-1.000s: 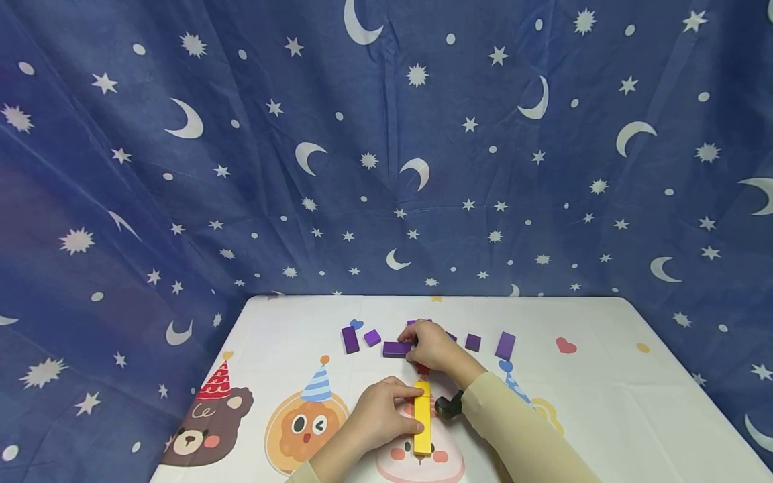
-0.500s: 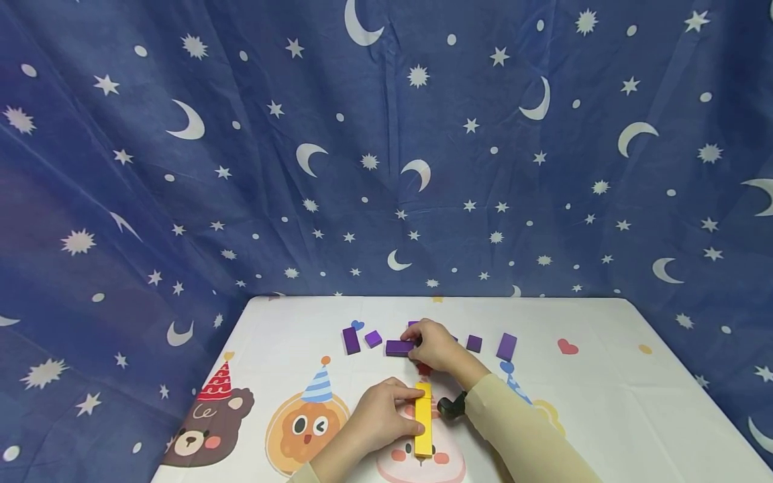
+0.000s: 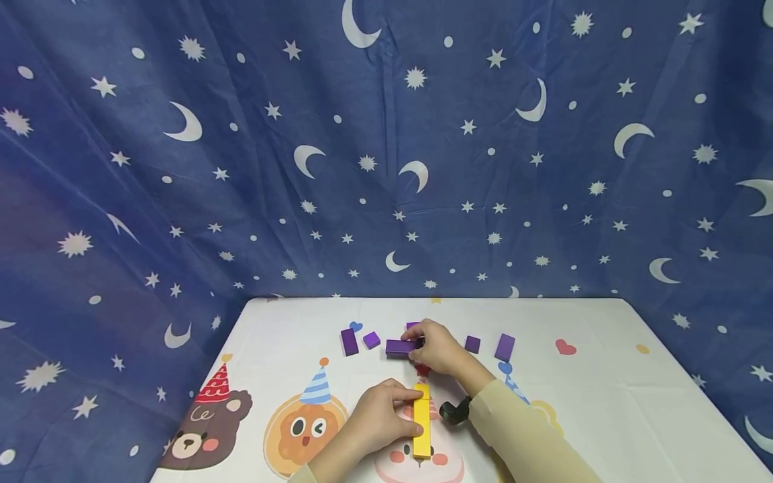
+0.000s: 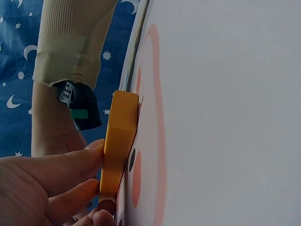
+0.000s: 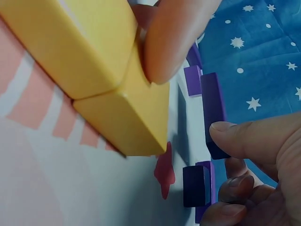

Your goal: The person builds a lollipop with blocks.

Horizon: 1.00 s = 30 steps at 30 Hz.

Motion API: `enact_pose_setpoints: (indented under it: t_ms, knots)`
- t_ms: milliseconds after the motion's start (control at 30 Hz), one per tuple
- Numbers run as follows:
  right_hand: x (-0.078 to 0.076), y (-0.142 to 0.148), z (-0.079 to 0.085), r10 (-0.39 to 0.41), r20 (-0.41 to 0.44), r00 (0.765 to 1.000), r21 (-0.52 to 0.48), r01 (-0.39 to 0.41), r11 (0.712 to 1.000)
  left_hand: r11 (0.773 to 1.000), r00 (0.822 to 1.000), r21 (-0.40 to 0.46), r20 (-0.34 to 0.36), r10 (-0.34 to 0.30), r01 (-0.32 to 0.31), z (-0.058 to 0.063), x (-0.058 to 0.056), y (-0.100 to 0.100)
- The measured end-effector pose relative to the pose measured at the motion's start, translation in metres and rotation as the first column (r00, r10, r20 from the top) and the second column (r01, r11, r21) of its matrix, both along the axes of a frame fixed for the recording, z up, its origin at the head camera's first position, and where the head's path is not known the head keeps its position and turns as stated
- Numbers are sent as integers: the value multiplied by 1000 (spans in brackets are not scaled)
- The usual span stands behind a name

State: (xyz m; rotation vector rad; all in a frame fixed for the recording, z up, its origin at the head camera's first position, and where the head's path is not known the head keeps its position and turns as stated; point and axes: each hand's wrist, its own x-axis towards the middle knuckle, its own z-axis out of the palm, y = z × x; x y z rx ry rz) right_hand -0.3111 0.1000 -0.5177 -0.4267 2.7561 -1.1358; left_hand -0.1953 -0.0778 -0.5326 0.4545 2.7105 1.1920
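Between the thumb and fingers of my right hand (image 3: 436,347) a long purple block (image 3: 398,348) is pinched, at the back of the table. The right wrist view shows the thumb on that purple block (image 5: 213,113), which appears raised. My left hand (image 3: 377,416) holds two yellow blocks set end to end, a long yellow block (image 3: 422,429) and a short yellow block (image 3: 424,390). Its thumb touches the long one. In the right wrist view a left fingertip rests on the short yellow block (image 5: 127,117). The left wrist view shows fingers along the long yellow block (image 4: 117,141).
Loose purple blocks lie in a row at the back: a long one (image 3: 349,342), a small one (image 3: 371,340), a dark cube (image 3: 473,344) and another long one (image 3: 504,347). More purple pieces sit partly behind the right hand. A black wrist device (image 3: 454,410) is on the right arm.
The right hand and its purple block have shifted slightly to the right and toward the person. A purple piece right of the hand is now hidden. The left hand stays on the yellow blocks.
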Motion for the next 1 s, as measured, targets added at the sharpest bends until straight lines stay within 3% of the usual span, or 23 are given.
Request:
enact_pose_setpoints:
  t_ms: [367, 1000]
  knots:
    - [11, 6, 4, -11, -36, 999, -15, 11, 1000, 1000, 1000, 4, 0, -2, 2, 1, 1, 0]
    - [26, 21, 1, -4, -20, 1000, -36, 3, 999, 1000, 1000, 0, 8, 8, -8, 1, 2, 1]
